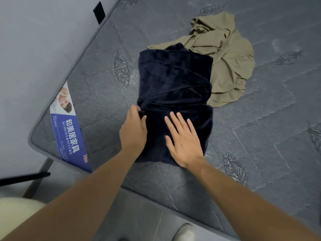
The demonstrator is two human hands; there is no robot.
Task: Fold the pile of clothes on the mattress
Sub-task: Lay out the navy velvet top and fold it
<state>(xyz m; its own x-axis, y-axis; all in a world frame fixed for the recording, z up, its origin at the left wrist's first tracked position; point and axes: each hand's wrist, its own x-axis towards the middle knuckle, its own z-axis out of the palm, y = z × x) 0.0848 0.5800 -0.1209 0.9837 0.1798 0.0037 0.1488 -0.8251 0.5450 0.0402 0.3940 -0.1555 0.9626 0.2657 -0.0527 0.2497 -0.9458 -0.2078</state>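
Navy garment point(175, 101): left hand point(133, 131) pinches its edge.

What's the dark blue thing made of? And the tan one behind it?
The navy garment looks like thick plush fleece or velvet: its surface is fuzzy, with soft sheen along the folds. The right hand lies flat on it. The left hand grips its edge. The tan garment looks like thin, smooth woven cloth, maybe cotton: it crumples into sharp little creases.
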